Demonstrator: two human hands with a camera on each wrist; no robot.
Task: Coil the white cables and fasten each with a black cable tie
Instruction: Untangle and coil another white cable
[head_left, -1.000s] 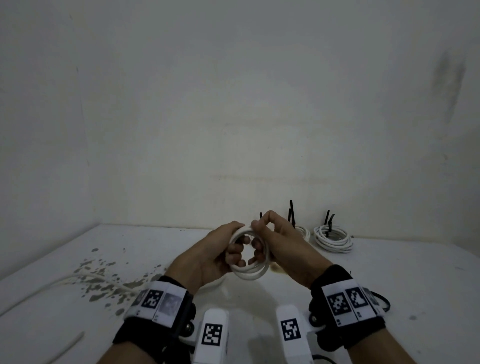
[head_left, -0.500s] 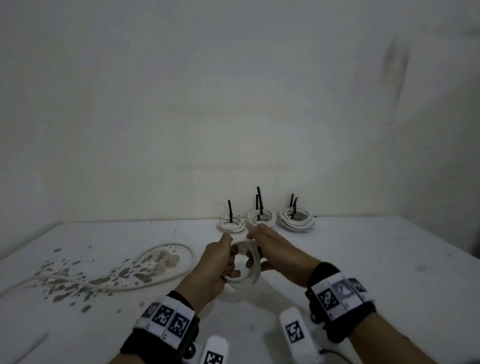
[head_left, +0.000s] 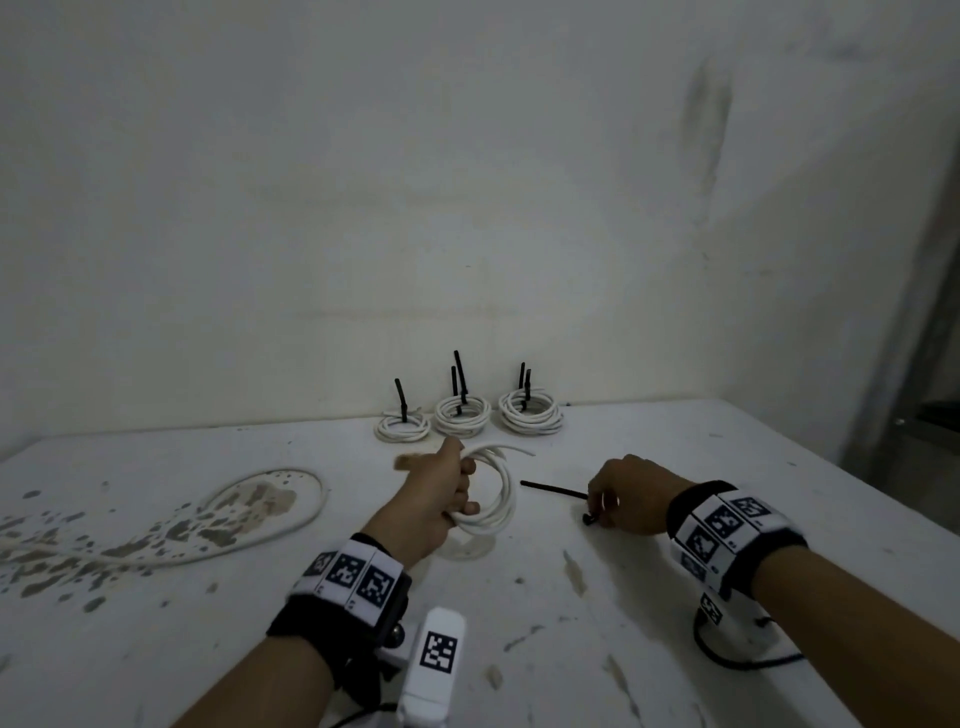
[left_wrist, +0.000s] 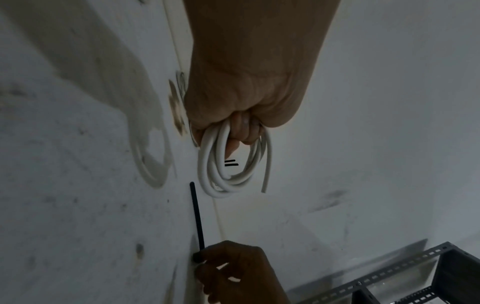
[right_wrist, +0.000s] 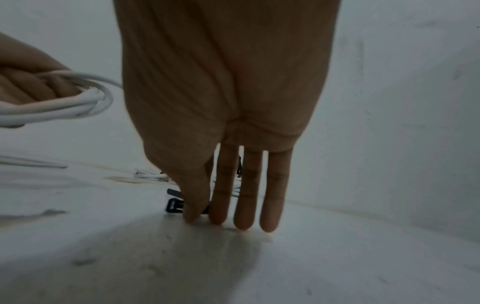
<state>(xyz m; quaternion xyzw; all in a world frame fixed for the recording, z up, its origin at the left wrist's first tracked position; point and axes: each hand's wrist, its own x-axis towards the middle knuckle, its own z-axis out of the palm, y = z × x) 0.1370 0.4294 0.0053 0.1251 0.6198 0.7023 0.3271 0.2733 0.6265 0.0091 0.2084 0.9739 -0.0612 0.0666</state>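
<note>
Left hand: our left hand (head_left: 441, 493) is wrapped around one side of the white cable coil (head_left: 493, 493), fingers curled through the loops; the left wrist view shows the fingertips tucked inside the ring.
Coil in hand: held above the table (head_left: 675, 649) with its ring nearly on edge; one loose cable end (head_left: 511, 448) sticks out from the top toward the right. No tie shows on it.
Right hand: our right hand (head_left: 631, 501) is down at the table, well apart from the left. In the right wrist view three fingers (right_wrist: 244, 205) hang straight, tips at the surface, and the thumb side presses at the head end of the black cable tie (head_left: 553, 489).
Grip on tie: we cannot tell whether thumb and forefinger actually pinch the tie or only touch it; the contact point is hidden.
Cable tie: lies flat on the table, between the two hands, tail pointing toward the coil.
Finished coils: three tied coils (head_left: 462, 415) sit in a row at the far edge by the wall (head_left: 467, 182), each with black tie tails standing up.
Loose cable: one uncoiled white cable (head_left: 249, 530) lies curved across the stained left part of the table.
</note>
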